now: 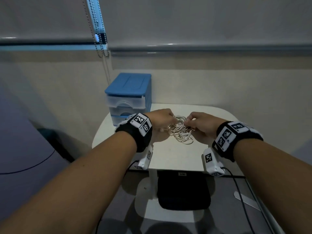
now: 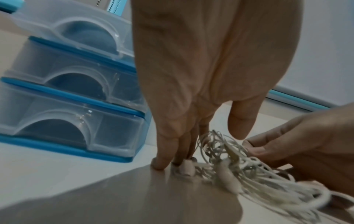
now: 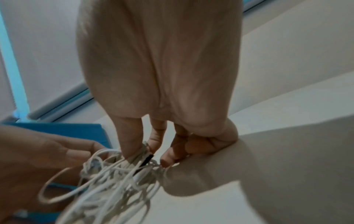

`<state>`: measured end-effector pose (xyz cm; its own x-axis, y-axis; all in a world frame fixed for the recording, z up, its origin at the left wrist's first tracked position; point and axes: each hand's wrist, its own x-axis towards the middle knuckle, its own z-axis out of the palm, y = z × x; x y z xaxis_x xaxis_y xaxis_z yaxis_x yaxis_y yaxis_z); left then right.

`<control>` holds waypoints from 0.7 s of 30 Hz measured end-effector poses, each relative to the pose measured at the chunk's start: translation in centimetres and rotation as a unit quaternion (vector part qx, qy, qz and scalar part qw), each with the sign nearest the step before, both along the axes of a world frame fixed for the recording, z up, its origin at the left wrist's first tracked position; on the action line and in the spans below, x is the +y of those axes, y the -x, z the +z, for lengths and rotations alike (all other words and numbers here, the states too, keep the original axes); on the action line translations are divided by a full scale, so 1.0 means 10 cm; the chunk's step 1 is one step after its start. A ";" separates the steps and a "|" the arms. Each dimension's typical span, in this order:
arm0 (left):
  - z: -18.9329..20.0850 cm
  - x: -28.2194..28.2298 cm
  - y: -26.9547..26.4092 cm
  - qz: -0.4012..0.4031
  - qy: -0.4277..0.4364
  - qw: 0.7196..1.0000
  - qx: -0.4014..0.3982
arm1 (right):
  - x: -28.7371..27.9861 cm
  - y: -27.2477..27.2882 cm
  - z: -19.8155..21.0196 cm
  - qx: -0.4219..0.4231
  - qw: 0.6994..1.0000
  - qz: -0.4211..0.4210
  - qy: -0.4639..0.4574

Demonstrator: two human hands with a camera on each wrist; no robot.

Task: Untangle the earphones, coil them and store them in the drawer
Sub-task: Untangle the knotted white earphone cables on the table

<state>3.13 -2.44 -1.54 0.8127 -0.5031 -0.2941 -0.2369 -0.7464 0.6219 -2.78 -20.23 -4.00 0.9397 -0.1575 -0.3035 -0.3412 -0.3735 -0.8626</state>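
Observation:
A tangle of white earphones (image 1: 181, 130) lies in the middle of a small white table (image 1: 177, 157). My left hand (image 1: 162, 119) reaches into its left side. In the left wrist view its fingers (image 2: 162, 151) point straight down, tips on the table beside an earbud (image 2: 186, 167), with the thumb held apart. My right hand (image 1: 197, 122) pinches the cord bundle (image 3: 114, 181) between thumb and forefinger (image 3: 145, 153), its other fingers curled. The blue drawer unit (image 1: 128, 97) with three clear drawers (image 2: 67, 106), all closed, stands just left of my left hand.
The table is narrow, with rounded corners, and stands against a beige wall. Bead chains (image 1: 99, 39) of a roller blind hang behind the drawer unit. A black seat (image 1: 184, 190) sits below the table's near edge. Bare tabletop lies to the right and front of the tangle.

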 end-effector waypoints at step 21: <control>-0.03 -0.12 -0.28 0.036 0.250 0.967 0.019 | -0.29 -0.09 -0.02 -0.058 0.944 0.066 -0.320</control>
